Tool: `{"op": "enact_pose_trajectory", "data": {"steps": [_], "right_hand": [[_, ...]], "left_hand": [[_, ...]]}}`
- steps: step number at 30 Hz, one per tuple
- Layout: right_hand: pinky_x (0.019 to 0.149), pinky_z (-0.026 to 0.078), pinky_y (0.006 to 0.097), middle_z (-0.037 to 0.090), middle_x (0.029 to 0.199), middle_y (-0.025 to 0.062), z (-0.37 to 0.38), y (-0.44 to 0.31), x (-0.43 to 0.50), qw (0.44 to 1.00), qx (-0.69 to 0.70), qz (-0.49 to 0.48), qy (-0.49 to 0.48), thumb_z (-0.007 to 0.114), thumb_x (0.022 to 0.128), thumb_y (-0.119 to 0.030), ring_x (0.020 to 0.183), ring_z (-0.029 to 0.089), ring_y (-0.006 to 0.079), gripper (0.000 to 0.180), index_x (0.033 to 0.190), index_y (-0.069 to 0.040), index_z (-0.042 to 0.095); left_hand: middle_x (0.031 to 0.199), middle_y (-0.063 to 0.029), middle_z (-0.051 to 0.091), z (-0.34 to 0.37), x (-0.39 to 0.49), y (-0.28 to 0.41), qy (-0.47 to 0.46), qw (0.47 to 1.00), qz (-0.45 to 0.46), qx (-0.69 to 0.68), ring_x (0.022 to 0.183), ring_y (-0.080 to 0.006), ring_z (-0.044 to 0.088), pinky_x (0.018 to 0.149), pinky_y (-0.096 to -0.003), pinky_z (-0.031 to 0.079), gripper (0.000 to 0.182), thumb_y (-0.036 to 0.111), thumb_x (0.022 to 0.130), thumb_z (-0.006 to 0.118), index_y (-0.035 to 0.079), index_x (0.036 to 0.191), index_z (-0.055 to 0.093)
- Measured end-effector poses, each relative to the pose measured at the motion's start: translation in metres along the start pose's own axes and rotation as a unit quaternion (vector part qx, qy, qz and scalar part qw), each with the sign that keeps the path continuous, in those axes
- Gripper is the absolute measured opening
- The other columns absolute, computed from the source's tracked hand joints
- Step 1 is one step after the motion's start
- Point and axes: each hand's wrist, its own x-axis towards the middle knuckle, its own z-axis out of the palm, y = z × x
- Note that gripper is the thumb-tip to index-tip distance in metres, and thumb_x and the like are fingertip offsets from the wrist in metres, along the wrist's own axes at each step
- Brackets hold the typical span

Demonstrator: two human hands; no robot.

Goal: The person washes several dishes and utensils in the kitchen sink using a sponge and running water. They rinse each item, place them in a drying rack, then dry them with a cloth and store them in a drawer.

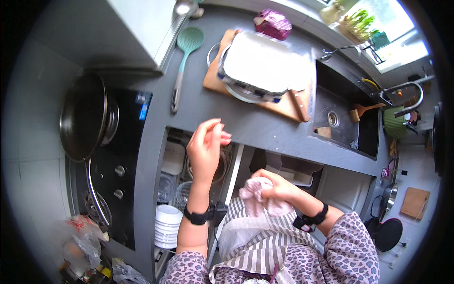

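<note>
My left hand (205, 145) hovers over the counter's front edge, its fingers loosely curled with nothing visible in them. In front of my striped apron (262, 238), my right hand (280, 188) grips a bunched pale pink cloth (256, 197). Ahead of both hands, a white rectangular tray (259, 60), washed out by glare, rests above a wooden cutting board (214, 80). A rounded clear rim (241, 96) shows under the tray. At the board's right corner lies a knife with a brown handle (299, 105); glare hides its blade.
A green slotted turner (190, 39) and a cut red cabbage (273, 24) lie on the counter (156, 96). Left, a frying pan (83, 117) sits on the stove (124, 149). Right is a dark sink (324, 94). Below the counter, an open compartment holds stacked white bowls (166, 227).
</note>
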Motion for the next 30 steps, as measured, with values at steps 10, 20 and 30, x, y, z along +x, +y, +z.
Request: {"op": "enact_pose_trajectory", "data": {"steps": [10,20,30], "right_hand": [[0.082,0.048,0.0266,0.061,0.099,0.0061,-0.124,0.023,-0.171,0.962,0.152,-0.119,0.193,0.055,0.064,0.0,0.09,0.06,0.0144,0.043,0.107,0.0,0.055],[0.07,0.051,0.0257,0.06,0.093,0.0073,-0.241,0.056,-0.285,0.906,0.227,-0.206,0.29,0.056,0.066,-0.005,0.08,0.06,0.0138,0.043,0.109,0.0,0.053],[0.064,0.05,0.0255,0.059,0.088,0.0077,-0.27,0.067,-0.3,0.896,0.28,-0.219,0.266,0.056,0.066,-0.005,0.071,0.059,0.0138,0.041,0.106,0.0,0.054]], "left_hand": [[0.074,-0.0142,0.062,0.121,0.084,0.005,0.12,0.967,-0.222,0.025,0.056,-0.0224,0.066,0.047,-0.0275,0.056,0.034,0.024,0.091,0.062,-0.009,0.087,0.057],[0.062,-0.0136,0.065,0.13,0.11,0.009,0.246,0.899,-0.219,0.29,0.047,-0.0207,0.065,0.04,-0.0278,0.051,0.027,0.015,0.079,0.066,-0.01,0.071,0.063],[0.095,-0.0172,0.062,0.092,0.137,-0.011,0.285,0.915,-0.1,0.269,0.076,-0.0266,0.066,0.053,-0.0383,0.058,0.024,0.013,0.087,0.055,-0.006,0.102,0.053]]}}
